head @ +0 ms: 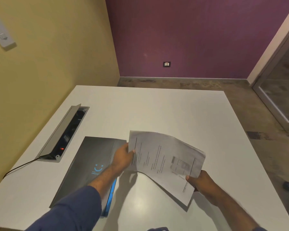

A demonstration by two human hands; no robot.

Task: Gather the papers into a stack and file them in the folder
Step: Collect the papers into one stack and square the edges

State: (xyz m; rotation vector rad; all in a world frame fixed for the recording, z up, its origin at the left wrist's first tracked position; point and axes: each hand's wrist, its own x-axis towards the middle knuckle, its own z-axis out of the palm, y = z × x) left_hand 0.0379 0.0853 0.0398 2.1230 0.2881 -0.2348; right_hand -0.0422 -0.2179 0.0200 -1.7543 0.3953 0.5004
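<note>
The person wears a dark blue long-sleeved top; the left sleeve [70, 209] is pushed up to mid-forearm, leaving left hand [123, 157] and right hand [199, 180] bare, without rings or watch.

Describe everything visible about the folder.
The folder is dark grey and matte, seemingly card, with a blue smiley logo and small blue print on its cover and a bright blue edge at its near right corner. It lies flat and closed on the white table, beside the cable box. The left forearm crosses above it.
</note>
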